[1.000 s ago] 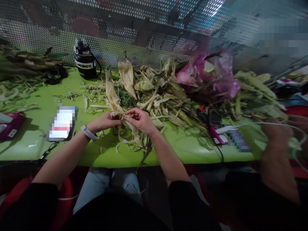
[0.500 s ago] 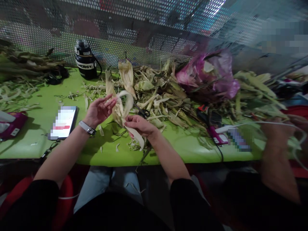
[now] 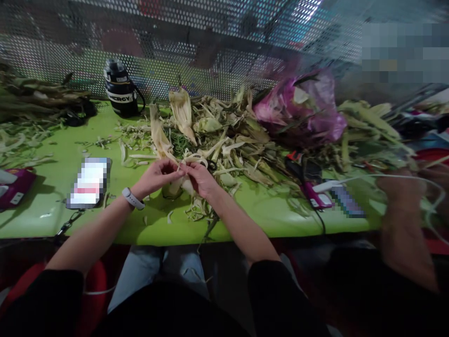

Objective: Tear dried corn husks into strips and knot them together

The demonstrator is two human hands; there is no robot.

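My left hand (image 3: pixel 158 178) and my right hand (image 3: pixel 200 179) meet fingertip to fingertip over the green table. Both are closed in a pinch on a pale corn husk strip (image 3: pixel 191 158), which curves up behind the fingers. Part of the strip is hidden by my hands. Under them, pale husk pieces (image 3: pixel 173 190) rest on the table. Just beyond stand a tall folded husk (image 3: pixel 159 133) and another spread-open husk (image 3: pixel 181 110). The black handles of what look like scissors (image 3: pixel 211 164) show right of my right fingers.
A large heap of husks (image 3: pixel 252 164) lies behind and to the right, beside a pink plastic bag (image 3: pixel 315 112). A black bottle (image 3: pixel 121 91) stands at back left. Left of my arm is a phone (image 3: pixel 89 182). Another person's arm (image 3: pixel 403 220) is at far right.
My left hand has come down and right, from open fingers to a pinch beside my right hand. The husk strip's loose end no longer hangs below my right hand.
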